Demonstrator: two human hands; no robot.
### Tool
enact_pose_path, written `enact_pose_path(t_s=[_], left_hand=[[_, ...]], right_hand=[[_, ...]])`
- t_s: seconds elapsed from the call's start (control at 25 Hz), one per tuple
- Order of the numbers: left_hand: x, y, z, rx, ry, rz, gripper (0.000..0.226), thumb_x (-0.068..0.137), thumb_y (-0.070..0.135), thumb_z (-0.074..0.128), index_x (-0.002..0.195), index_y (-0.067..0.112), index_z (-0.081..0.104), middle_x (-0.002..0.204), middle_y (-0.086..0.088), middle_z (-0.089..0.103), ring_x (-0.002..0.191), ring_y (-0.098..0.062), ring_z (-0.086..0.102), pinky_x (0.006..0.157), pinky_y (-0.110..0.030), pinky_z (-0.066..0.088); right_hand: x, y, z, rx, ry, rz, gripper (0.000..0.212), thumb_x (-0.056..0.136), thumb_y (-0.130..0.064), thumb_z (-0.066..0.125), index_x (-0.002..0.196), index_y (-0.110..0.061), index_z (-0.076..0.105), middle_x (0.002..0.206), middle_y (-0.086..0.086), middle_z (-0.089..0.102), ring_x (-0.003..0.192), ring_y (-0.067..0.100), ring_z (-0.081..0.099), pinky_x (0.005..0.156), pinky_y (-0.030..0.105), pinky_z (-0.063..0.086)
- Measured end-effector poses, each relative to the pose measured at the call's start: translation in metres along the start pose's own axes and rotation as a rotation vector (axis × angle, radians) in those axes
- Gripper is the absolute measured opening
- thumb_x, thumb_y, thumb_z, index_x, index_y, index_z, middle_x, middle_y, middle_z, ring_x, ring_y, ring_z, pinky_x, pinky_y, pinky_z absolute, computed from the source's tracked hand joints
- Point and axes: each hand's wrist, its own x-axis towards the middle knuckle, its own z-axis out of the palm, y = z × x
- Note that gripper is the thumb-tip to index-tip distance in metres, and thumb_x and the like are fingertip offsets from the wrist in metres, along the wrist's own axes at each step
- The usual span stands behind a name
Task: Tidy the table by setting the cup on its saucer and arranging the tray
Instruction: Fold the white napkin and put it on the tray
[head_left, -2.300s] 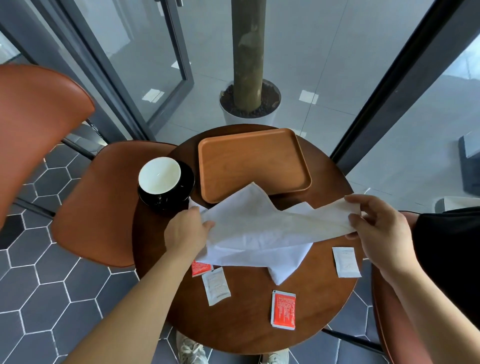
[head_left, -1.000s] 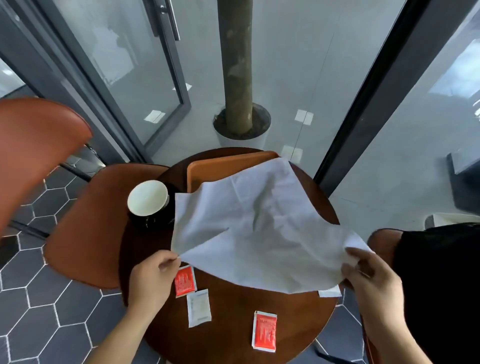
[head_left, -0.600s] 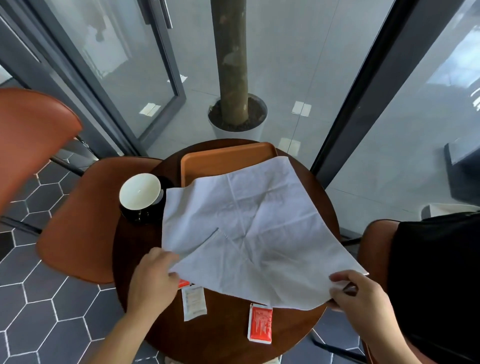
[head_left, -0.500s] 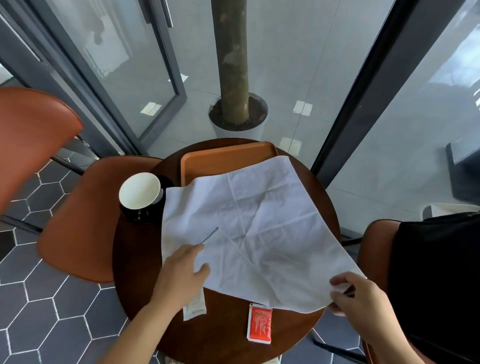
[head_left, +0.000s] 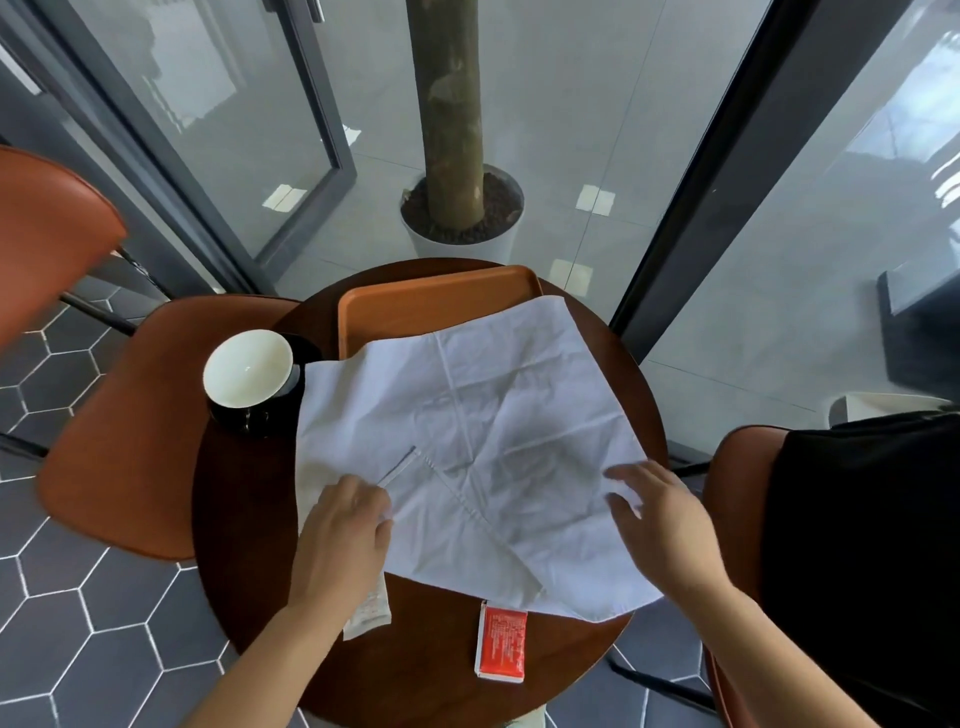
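We noted a white cloth (head_left: 467, 447) spread over the round tabletop (head_left: 244, 519), its far edge lying over the near part of the orange tray (head_left: 426, 306). The tray sat at the far side of the tabletop. The cup (head_left: 248, 369), white inside, stood upright on its dark saucer (head_left: 306, 348) at the left, just beside the cloth's left edge.

Left hand (head_left: 340, 540): palm down on the cloth's near left part, fingers loosely curled, grip not closed round anything that we could see. Right hand (head_left: 665, 525): fingers spread wide and flat, over the cloth's near right edge; whether it touched we could not tell.

Near the front, a red sachet (head_left: 501, 642) lay clear of the cloth. A white sachet (head_left: 366, 616) showed partly under the left wrist.
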Motion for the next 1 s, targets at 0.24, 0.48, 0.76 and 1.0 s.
enact_pose_path(t_s=[0.24,0.48,0.76,1.0], left_hand=[[0.011,-0.001,0.003,-0.133,0.022,-0.108,0.047,0.087,0.020,0.074,0.130,0.013,0.060,0.104,-0.006,0.065,0.098,-0.026,0.063,0.079,-0.033,0.053],[-0.031,-0.039,-0.004,-0.340,0.147,0.126,0.046,0.054,-0.018,0.082,0.073,0.023,0.072,0.077,0.017,0.057,0.072,-0.003,0.048,0.059,-0.024,0.043],[-0.048,-0.040,-0.006,-0.317,0.128,0.113,0.068,0.032,-0.028,0.072,0.077,0.022,0.073,0.083,0.012,0.065,0.085,0.000,0.048,0.060,-0.040,0.050],[-0.072,-0.023,-0.001,-0.164,0.223,0.418,0.069,0.054,-0.008,0.034,0.097,0.038,0.063,0.091,0.006,0.071,0.094,-0.009,0.060,0.076,-0.038,0.047]], right_hand=[[0.034,-0.002,0.042,-0.306,-0.202,-0.277,0.053,0.098,-0.035,0.057,0.148,-0.024,0.045,0.159,-0.006,0.035,0.149,0.020,0.027,0.115,0.040,0.034],[0.015,0.003,0.031,-0.387,-0.127,-0.245,0.045,0.083,-0.033,0.076,0.126,-0.025,0.065,0.146,-0.002,0.053,0.126,0.025,0.055,0.085,0.043,0.058],[0.033,0.006,0.031,-0.407,-0.109,-0.301,0.026,0.083,-0.034,0.075,0.108,-0.027,0.070,0.130,-0.001,0.061,0.110,0.027,0.059,0.078,0.041,0.057],[0.039,0.011,0.037,-0.363,-0.159,-0.412,0.038,0.085,-0.036,0.071,0.122,-0.032,0.064,0.140,-0.004,0.056,0.120,0.026,0.053,0.085,0.041,0.053]])
